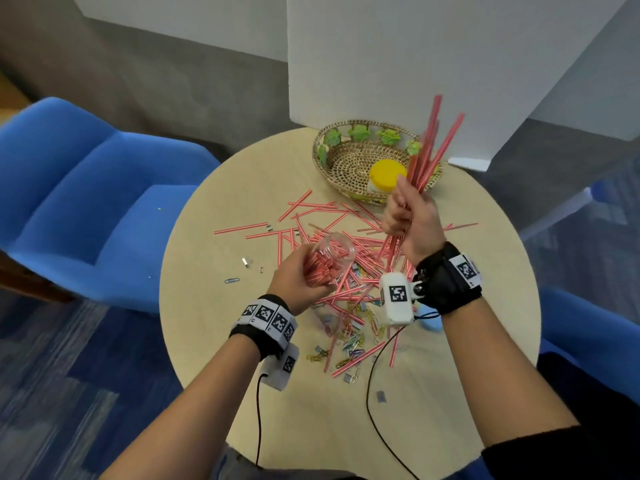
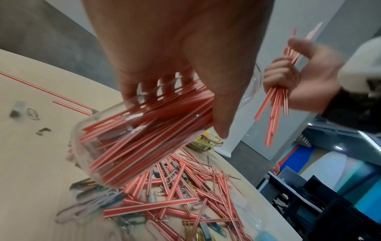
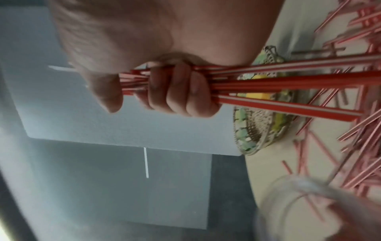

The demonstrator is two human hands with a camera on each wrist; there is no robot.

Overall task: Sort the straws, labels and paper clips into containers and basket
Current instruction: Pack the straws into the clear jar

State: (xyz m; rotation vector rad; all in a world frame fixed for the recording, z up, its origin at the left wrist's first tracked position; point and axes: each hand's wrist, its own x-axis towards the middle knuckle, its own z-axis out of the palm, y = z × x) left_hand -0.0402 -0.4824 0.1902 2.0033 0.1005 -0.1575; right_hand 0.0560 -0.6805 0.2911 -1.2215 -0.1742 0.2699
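My left hand (image 1: 300,278) grips the clear jar (image 1: 330,261), tilted and already part-filled with straws, above the pile on the worktop (image 1: 214,341). My right hand (image 1: 412,216) is fisted round a bundle of red-striped straws (image 1: 431,147) beside the wicker basket (image 1: 346,161). I should even up the lower ends, aim them at the jar's mouth, then let go gradually.

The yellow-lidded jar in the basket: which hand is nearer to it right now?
Right. The right hand, gripping a bundle of straws, is raised just beside the yellow-lidded jar. The left hand holds the clear jar farther back.
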